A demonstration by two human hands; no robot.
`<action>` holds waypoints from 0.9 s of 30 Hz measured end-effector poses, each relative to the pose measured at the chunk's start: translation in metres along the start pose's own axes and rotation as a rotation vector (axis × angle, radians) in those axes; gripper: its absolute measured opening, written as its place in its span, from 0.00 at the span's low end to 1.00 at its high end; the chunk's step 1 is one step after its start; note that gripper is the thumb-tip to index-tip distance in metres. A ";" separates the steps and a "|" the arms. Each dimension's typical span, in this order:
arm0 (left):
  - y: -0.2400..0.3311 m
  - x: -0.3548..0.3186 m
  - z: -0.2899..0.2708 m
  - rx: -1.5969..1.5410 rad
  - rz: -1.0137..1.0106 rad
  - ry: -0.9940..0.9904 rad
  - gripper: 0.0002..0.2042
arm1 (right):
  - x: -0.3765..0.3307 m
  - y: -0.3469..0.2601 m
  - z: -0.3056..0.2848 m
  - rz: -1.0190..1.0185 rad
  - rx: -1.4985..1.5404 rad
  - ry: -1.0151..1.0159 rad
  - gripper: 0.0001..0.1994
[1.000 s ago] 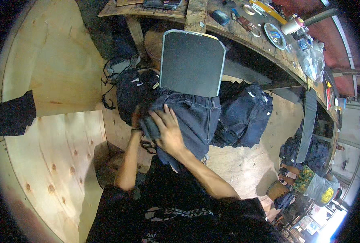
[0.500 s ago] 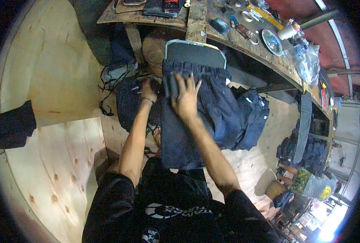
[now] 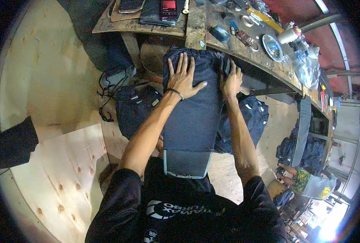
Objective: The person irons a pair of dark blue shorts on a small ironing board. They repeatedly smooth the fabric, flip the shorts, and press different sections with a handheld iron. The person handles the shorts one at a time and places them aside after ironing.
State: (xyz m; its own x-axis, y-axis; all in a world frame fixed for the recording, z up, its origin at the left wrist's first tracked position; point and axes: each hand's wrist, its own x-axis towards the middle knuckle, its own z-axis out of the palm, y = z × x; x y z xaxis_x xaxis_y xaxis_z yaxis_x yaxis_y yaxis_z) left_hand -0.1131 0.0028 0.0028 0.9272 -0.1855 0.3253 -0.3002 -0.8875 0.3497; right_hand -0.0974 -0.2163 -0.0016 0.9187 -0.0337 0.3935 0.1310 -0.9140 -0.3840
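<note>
A pair of dark navy pants (image 3: 192, 117) with a gathered waistband is drawn over a flat dark board. The board's light-edged near end (image 3: 186, 164) sticks out below the cloth, close to my body; its far end is covered. My left hand (image 3: 182, 81) lies flat on the pants near the waistband, fingers spread. At the right edge of the cloth, my right hand (image 3: 231, 83) grips a bunched fold, its fingers bent over it. Part of that fold is hidden behind the fingers.
Ahead is a worn wooden bench (image 3: 196, 30) with a phone (image 3: 169, 10), tape rolls, a plate (image 3: 272, 45) and a thread cone (image 3: 289, 35). Dark garments (image 3: 137, 105) lie to the left, more (image 3: 251, 113) to the right. Another person (image 3: 309, 182) is at far right.
Both hands have moved right; the left now rests flat on the pants. The cloth has shifted away from me, covering the board's far end and baring its near end.
</note>
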 end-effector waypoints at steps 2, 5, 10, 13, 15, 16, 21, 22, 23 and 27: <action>-0.005 -0.005 -0.007 -0.156 -0.056 -0.083 0.44 | 0.002 0.003 0.010 -0.015 0.017 0.016 0.40; -0.002 -0.006 -0.019 -0.115 -0.088 -0.164 0.32 | -0.010 -0.005 0.015 0.140 0.058 -0.142 0.43; 0.006 0.045 -0.032 0.038 -0.205 -0.704 0.39 | -0.021 -0.016 0.012 0.049 0.045 -0.082 0.45; 0.007 0.061 -0.040 -0.005 -0.133 -0.879 0.36 | -0.016 -0.012 0.014 0.024 0.095 -0.040 0.46; 0.004 0.054 -0.040 -0.100 -0.082 -0.780 0.35 | -0.013 -0.009 0.016 0.075 0.089 -0.128 0.46; 0.003 0.046 -0.039 -0.151 -0.052 -0.669 0.33 | -0.012 -0.009 0.015 0.070 0.105 -0.119 0.45; -0.018 0.027 -0.026 -0.614 -0.235 -0.707 0.29 | -0.018 -0.016 0.010 0.058 0.125 -0.094 0.44; -0.025 0.032 -0.029 -0.631 -0.236 -0.779 0.27 | -0.020 -0.017 0.009 0.004 0.139 -0.019 0.44; -0.030 0.038 -0.033 -0.654 -0.235 -0.873 0.26 | -0.020 -0.017 0.009 0.044 0.133 -0.084 0.44; -0.042 0.063 -0.068 -0.104 -0.139 -0.357 0.35 | -0.012 -0.005 0.018 0.053 0.122 -0.099 0.45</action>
State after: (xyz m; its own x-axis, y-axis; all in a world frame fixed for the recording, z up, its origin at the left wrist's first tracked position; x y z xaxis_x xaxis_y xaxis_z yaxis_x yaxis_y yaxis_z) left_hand -0.0573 0.0572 0.0684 0.9748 -0.2172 -0.0508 -0.1700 -0.8706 0.4616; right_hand -0.1024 -0.2038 -0.0193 0.9570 -0.0351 0.2879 0.1199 -0.8561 -0.5027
